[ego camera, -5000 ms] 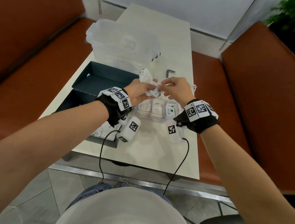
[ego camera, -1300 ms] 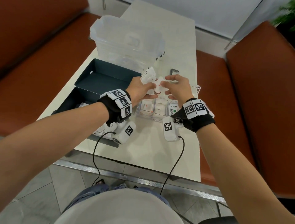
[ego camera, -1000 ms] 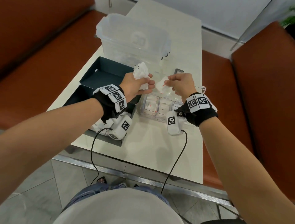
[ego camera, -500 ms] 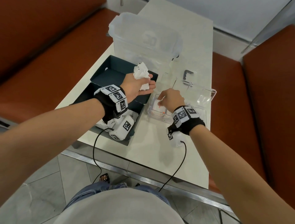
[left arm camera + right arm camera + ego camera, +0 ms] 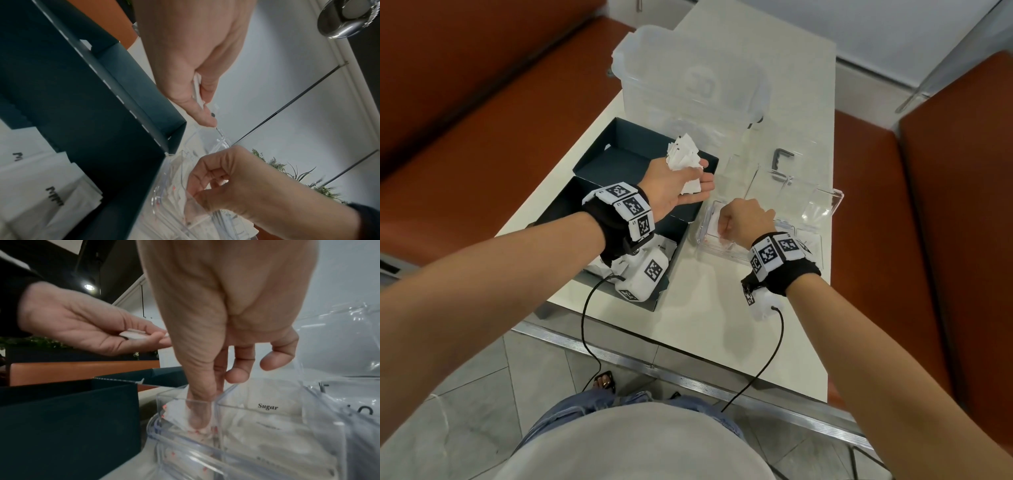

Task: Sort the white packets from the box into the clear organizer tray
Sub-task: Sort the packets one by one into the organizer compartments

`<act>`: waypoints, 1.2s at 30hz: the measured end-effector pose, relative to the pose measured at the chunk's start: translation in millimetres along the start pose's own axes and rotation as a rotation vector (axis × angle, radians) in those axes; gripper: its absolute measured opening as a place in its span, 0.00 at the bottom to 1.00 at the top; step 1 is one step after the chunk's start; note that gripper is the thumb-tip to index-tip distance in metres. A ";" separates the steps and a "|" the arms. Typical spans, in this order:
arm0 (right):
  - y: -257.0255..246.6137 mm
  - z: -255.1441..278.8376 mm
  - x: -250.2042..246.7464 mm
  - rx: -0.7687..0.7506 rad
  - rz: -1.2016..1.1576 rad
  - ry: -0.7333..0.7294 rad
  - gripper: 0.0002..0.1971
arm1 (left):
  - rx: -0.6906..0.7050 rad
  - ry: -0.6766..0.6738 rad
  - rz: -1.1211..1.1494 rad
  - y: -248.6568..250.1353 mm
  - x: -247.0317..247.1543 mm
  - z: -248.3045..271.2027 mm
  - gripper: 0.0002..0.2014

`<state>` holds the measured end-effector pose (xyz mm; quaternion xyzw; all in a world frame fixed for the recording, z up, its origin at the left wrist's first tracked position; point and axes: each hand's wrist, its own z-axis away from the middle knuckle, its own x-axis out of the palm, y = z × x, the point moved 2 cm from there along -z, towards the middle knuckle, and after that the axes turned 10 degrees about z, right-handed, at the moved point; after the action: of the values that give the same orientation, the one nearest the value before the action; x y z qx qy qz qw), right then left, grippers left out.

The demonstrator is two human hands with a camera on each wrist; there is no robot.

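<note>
Right now the right hand [image 5: 202, 412] has thumb & forefinger pinched on 1 white packet [image 5: 176, 416], pushing it into the leftmost compartment of the clear organizer tray [image 5: 226, 404]; the next compartment holds packets marked "Sugar". The left hand [image 5: 674, 190] lies palm up over the dark box [image 5: 619, 161], fingers loosely curled round a bunch of packets [image 5: 686, 161]. More packets lie in the box near the wrist. They look light, thin & crinkly, prob. slippery in a stack, so take 1 by its edge & slide it in flat w/o squeezing.
</note>
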<state>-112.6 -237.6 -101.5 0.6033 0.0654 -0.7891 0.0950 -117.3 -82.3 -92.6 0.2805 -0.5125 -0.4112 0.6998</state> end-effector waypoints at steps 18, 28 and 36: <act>10.2 -7.1 -14.7 -0.042 -0.030 -0.032 0.19 | -0.002 0.005 -0.014 -2.5 1.1 2.9 0.13; 13.6 -4.0 -27.6 -0.025 -0.095 0.032 0.15 | -0.014 -0.004 0.016 -2.4 1.2 5.6 0.13; 20.6 3.9 -61.4 -0.019 -0.499 0.313 0.09 | -0.224 -0.031 0.172 0.2 14.4 9.2 0.18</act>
<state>-95.9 -254.2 -41.1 0.6819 0.2329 -0.6849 -0.1076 -124.0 -94.4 -82.5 0.1492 -0.4964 -0.4087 0.7512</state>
